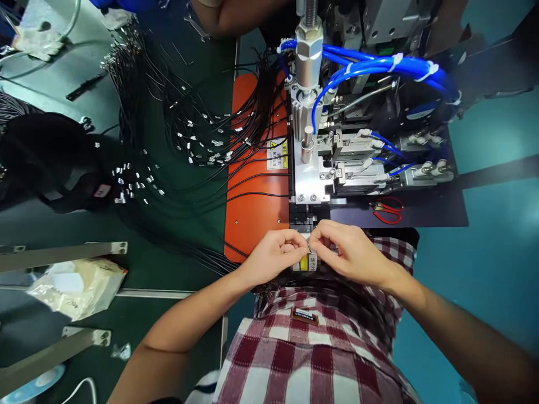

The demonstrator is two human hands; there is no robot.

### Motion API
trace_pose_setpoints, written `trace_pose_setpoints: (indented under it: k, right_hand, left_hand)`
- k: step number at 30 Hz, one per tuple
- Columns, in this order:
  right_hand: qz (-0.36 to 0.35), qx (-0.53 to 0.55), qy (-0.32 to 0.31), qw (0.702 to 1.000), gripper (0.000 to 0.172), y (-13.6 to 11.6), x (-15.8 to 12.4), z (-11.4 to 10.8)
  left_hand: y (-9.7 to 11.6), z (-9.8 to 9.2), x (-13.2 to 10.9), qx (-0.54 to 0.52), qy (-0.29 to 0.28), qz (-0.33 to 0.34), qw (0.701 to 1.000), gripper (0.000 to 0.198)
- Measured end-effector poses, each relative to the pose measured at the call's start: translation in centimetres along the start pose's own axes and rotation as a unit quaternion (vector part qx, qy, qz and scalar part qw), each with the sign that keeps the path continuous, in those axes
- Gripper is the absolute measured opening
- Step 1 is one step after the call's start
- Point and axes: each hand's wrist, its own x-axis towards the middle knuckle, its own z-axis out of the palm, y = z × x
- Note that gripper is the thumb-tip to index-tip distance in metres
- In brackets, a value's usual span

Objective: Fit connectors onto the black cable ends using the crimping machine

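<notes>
My left hand (280,253) and my right hand (347,252) meet in front of the machine, fingertips almost touching. Both are closed in a pinch. Whatever lies between the fingertips is too small to make out. Just beneath them shows a yellow and white label (310,262) on the machine's front end. Beyond my hands stands the metal pneumatic press (309,163), with blue air hoses (396,64) curving off to the right. Black cables (261,195) run across an orange plate (256,224) into the left side of the machine.
Many cables with silvery ends (214,148) spread over the green table (177,235). Red-handled snips (387,210) lie to the right of the machine. A plastic bag (80,286) sits at the left, near metal brackets (63,255). Another person's arm (240,17) reaches in at the top.
</notes>
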Motion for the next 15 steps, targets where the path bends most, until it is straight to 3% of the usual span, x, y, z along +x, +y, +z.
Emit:
trace_pose_setpoints:
  k: [4,8,15]
  right_hand:
    - [0.050,0.127,0.064,0.989,0.015,0.8,-0.4,1.3]
    - [0.083,0.205,0.089,0.971,0.015,0.8,-0.8,2.2]
    - [0.079,0.249,0.114,0.958,0.011,0.4,-0.9,2.8]
  left_hand:
    - [0.0,0.1,0.1,-0.061,0.015,-0.004,0.998,0.026]
    - [0.2,0.1,0.0,-0.068,0.014,-0.003,0.998,0.027]
    - [0.4,0.2,-0.1,-0.060,0.013,0.006,0.998,0.027]
